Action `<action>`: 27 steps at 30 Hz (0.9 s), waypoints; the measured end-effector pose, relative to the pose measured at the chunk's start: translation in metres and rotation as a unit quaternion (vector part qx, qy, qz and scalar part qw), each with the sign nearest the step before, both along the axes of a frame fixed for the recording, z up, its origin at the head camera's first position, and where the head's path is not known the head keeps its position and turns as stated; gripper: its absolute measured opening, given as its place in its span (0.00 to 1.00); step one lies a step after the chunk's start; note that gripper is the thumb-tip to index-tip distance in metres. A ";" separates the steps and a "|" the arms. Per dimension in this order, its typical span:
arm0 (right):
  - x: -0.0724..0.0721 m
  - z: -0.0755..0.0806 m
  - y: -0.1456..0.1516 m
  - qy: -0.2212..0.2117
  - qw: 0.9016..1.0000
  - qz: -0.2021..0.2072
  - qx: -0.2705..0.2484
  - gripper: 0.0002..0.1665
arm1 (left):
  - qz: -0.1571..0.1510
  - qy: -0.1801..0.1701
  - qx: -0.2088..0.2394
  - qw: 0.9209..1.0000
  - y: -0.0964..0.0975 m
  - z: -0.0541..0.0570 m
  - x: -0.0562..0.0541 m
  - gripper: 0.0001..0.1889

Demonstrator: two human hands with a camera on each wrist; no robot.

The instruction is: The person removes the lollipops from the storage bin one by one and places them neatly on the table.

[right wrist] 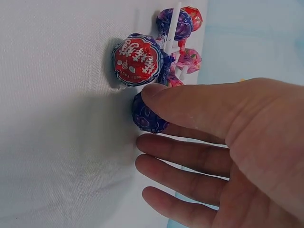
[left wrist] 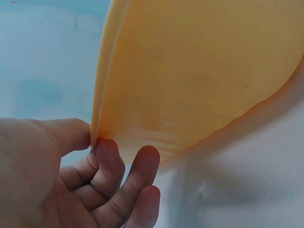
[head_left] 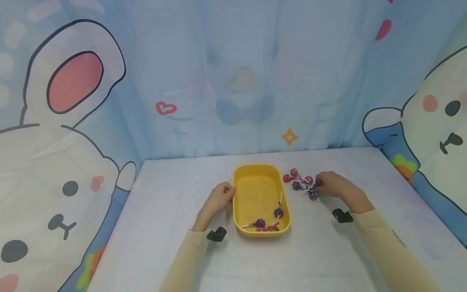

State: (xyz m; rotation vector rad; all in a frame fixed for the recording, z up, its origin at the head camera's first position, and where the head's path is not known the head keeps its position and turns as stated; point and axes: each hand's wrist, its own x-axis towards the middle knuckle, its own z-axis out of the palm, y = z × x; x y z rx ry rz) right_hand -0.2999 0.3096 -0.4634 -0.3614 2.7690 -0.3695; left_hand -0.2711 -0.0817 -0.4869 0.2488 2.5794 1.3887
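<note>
Starting at the left, I see my left hand (head_left: 218, 199) against the left rim of the yellow tray (head_left: 238, 190); in the left wrist view the thumb (left wrist: 71, 134) and the first finger pinch the thin edge of the tray (left wrist: 190, 80), so this hand holds the tray steady on the white table (head_left: 164, 190). I judge this grip should stay light, because a harder squeeze can tip the tray, which already has lollipops inside (head_left: 268, 223), near its front end. Moving to the right, a small heap of lollipops (head_left: 297, 179) lies on the table just beside the right rim of the tray. My right hand (head_left: 333, 185) is at the right side of this heap, and in the right wrist view the thumb (right wrist: 190, 102) and a finger close on a purple lollipop (right wrist: 148, 118), which is touching the red lollipop (right wrist: 137, 59) above it. The grip is narrow and sits on the candy head; its stick I cannot see. To do this step well, I think I should lift the purple one straight up, slowly, so that the crossed sticks of its neighbours are not dragged, and then carry it low over the rim.
</note>
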 end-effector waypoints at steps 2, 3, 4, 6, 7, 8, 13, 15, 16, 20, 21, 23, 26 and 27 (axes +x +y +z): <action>0.000 0.000 0.000 0.001 1.000 0.001 -0.002 0.14 | -0.001 0.000 0.001 1.000 0.000 0.000 0.000 0.13; 0.000 0.000 0.000 0.001 1.000 0.001 -0.002 0.14 | -0.001 0.000 0.001 1.000 0.000 0.000 0.000 0.13; 0.000 0.000 0.000 0.000 1.000 0.001 -0.003 0.14 | -0.001 -0.001 0.001 1.000 0.000 0.000 0.000 0.13; -0.001 -0.001 0.000 -0.001 1.000 0.002 -0.003 0.14 | -0.001 -0.001 0.001 1.000 0.000 -0.001 0.000 0.13; -0.001 -0.001 0.000 -0.001 1.000 -0.001 -0.003 0.15 | -0.001 -0.001 0.001 1.000 0.000 -0.001 0.000 0.13; -0.001 -0.001 0.000 -0.003 1.000 -0.003 -0.002 0.15 | 0.000 -0.003 0.000 1.000 0.000 0.000 0.000 0.13; -0.003 -0.003 -0.002 -0.010 1.000 -0.022 0.007 0.22 | 0.003 -0.006 0.000 1.000 0.000 0.000 0.000 0.13; -0.004 -0.003 -0.001 -0.011 0.999 -0.031 0.009 0.27 | 0.002 -0.005 0.002 1.000 0.000 -0.001 0.000 0.14; -0.004 -0.002 -0.001 -0.012 0.999 -0.036 0.006 0.29 | 0.002 -0.005 0.002 1.000 0.000 -0.001 0.000 0.14; -0.003 0.000 -0.002 -0.012 0.998 -0.058 0.002 0.39 | 0.002 -0.005 0.002 1.000 0.000 -0.001 0.000 0.14; -0.003 0.002 -0.003 -0.013 0.998 -0.065 0.001 0.41 | 0.003 -0.006 0.001 1.000 0.000 0.000 0.000 0.14; -0.003 0.004 -0.004 -0.014 0.997 -0.077 0.001 0.45 | 0.002 -0.006 0.001 1.000 0.000 0.000 0.000 0.14; -0.003 0.007 -0.007 -0.013 0.996 -0.086 0.002 0.49 | 0.000 -0.002 0.002 1.000 0.000 0.000 0.000 0.14; -0.002 0.008 -0.009 -0.013 0.996 -0.088 0.002 0.49 | 0.000 -0.002 0.001 1.000 -0.001 0.000 0.000 0.14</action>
